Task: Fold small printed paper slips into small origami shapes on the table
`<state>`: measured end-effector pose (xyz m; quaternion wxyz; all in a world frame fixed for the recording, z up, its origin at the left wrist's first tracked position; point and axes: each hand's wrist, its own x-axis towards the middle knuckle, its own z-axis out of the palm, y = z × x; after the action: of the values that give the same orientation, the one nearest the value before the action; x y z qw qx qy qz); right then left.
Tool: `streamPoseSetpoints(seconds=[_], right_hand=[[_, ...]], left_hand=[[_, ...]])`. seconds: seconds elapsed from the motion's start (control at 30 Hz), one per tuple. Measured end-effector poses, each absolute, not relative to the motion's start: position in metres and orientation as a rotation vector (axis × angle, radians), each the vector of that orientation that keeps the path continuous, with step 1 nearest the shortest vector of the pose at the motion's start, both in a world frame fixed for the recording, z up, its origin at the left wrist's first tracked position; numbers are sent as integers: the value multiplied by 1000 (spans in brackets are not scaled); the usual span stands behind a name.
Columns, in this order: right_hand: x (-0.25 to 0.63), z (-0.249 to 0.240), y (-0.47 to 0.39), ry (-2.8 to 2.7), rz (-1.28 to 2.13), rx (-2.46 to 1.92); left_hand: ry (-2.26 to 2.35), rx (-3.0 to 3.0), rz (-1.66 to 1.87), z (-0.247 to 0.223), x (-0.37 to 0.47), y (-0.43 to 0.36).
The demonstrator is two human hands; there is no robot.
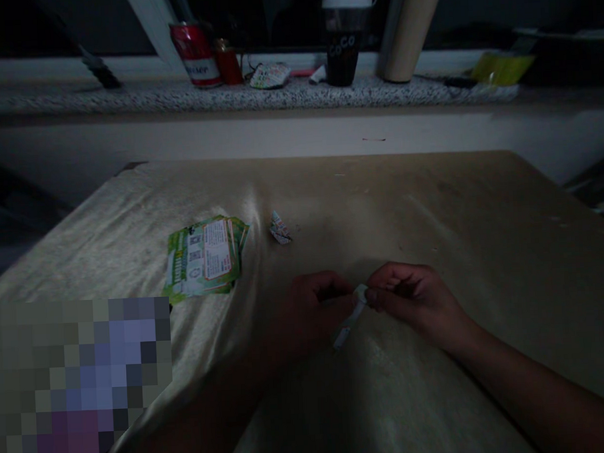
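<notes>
Between my two hands, above the covered table, is a narrow folded paper strip (343, 336) in pale colours, its lower end hanging toward me. My left hand (318, 307) pinches it from the left, thumb on top. From the right, my right hand (415, 296) grips the strip's upper end between thumb and fingers. Beyond them a small folded paper piece (280, 229) with printed text stands on the cloth. Green printed leaflets (203, 257) lie in a loose stack to the left.
The table (461, 213) has a shiny, creased cover. On the speckled windowsill (141, 100) stand a red can (195, 54), an orange-red lighter-like object (228, 63), a dark cup (342, 41) with a white lid and a tan cylinder (413, 31). A pixelated area hides the lower left.
</notes>
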<state>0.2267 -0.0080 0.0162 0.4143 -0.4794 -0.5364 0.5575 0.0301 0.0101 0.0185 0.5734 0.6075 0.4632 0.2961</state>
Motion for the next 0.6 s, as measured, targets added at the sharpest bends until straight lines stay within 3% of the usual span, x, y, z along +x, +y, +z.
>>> streamPoseSetpoints(seconds=[0.6], right_hand=[[224,13,-9,-1250,1523,-1164]], left_hand=[[1188,1272,627,25,33,7]])
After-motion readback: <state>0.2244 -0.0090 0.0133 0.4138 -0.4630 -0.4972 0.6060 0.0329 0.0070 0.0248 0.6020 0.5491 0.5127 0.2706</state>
